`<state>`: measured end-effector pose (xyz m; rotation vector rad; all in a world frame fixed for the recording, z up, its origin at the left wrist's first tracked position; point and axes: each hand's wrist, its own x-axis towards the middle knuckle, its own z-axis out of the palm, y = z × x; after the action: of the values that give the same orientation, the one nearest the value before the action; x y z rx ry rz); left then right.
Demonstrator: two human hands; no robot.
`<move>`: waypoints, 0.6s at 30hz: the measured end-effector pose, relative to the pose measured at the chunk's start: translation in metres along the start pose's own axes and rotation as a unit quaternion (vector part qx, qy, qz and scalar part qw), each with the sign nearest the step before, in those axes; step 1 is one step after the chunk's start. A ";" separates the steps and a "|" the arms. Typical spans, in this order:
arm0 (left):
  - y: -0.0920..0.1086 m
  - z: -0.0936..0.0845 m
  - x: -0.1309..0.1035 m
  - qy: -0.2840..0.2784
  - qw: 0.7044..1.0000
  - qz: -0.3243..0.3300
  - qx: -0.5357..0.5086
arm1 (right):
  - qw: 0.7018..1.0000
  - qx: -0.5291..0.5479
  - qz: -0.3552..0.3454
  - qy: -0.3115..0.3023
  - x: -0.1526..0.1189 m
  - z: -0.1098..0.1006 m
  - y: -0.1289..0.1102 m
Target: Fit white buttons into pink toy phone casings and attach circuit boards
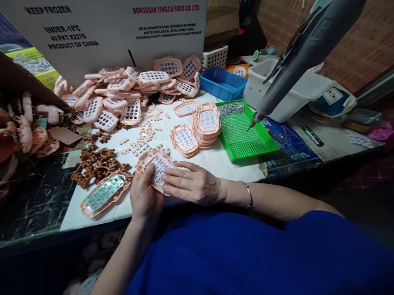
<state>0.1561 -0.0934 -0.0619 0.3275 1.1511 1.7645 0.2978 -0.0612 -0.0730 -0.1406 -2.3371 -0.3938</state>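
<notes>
A pink plastic shell with a white keypad inside (159,167) is held over the table's front edge. My left hand (145,192) grips its left side, with the thumb on the keypad. The fingers of my right hand (194,183) lie together over the shell's right side. A longer pink shell holding a green circuit board (105,194) rests left of my hands. Beyond them lie small pink pieces (148,130) and small silvery pieces (142,149). Stacked shells with keypads (209,120) stand behind my right hand.
A green tray (242,136) with screws sits at the right, under a hanging electric screwdriver (291,54). Brown parts (97,161) lie at the left. Behind are a heap of pink shells (115,92), a large carton (111,28), a blue basket (223,83) and white tubs (299,87).
</notes>
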 end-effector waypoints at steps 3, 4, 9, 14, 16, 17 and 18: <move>0.005 0.005 0.001 -0.040 0.998 -0.050 -0.003 | 1.000 -0.014 0.004 0.002 -0.003 0.000 0.003; 0.008 0.008 0.002 -0.062 0.996 -0.066 -0.006 | 1.000 -0.026 0.008 0.007 -0.003 -0.001 0.006; 0.018 0.016 0.003 -0.113 0.991 -0.076 -0.004 | 0.994 -0.086 0.069 -0.003 -0.005 0.000 0.034; 0.022 0.006 0.002 -0.116 0.992 0.003 0.041 | 0.962 -0.120 0.176 -0.173 -0.001 0.009 0.056; 0.028 -0.002 0.002 -0.114 0.992 0.030 0.045 | 0.940 -0.130 0.212 -0.235 0.000 0.011 0.059; 0.032 -0.007 0.002 -0.110 0.992 0.045 0.046 | 0.933 -0.134 0.222 -0.251 0.000 0.011 0.059; 0.037 -0.012 0.003 -0.103 0.992 0.063 0.046 | 0.930 -0.135 0.227 -0.255 0.001 0.010 0.058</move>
<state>0.1262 -0.1010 -0.0390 0.6358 1.0842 1.7411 0.3033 -0.0027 -0.0652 -1.0036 -2.6281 -0.4829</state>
